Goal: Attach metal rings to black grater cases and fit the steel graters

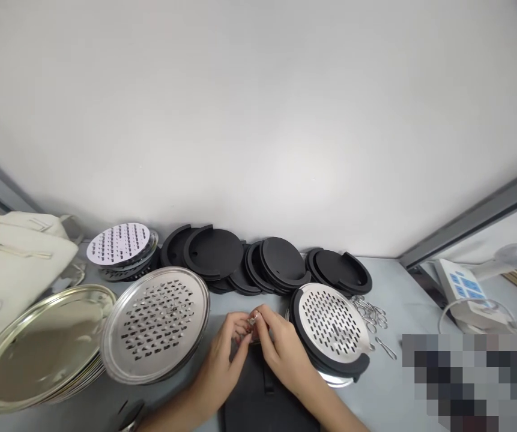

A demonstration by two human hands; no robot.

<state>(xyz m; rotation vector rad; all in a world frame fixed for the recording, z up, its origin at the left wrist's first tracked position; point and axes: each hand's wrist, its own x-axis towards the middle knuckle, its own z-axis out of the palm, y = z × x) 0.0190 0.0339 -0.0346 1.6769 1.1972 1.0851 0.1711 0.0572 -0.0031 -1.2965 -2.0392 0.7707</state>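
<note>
My left hand (223,358) and my right hand (281,347) meet above the grey table, fingertips together. Pinched between them is a small shiny metal piece (253,320), mostly hidden by the fingers and too small to name. Below the hands lies a flat black item (247,402) with a strap-like strip. Left of my left hand rests a round metal grater plate (159,321) with raised teeth. Beside my right hand, a slotted metal disc (330,318) sits in a black rimmed holder (352,367).
Black round discs (283,261) line the wall. Left are gold-toned round trays (46,348), a stack topped by a white grater disc (118,243), and a cream bag (19,258). At right lie metal clips (370,312), a single clip (386,348) and a white device (463,285).
</note>
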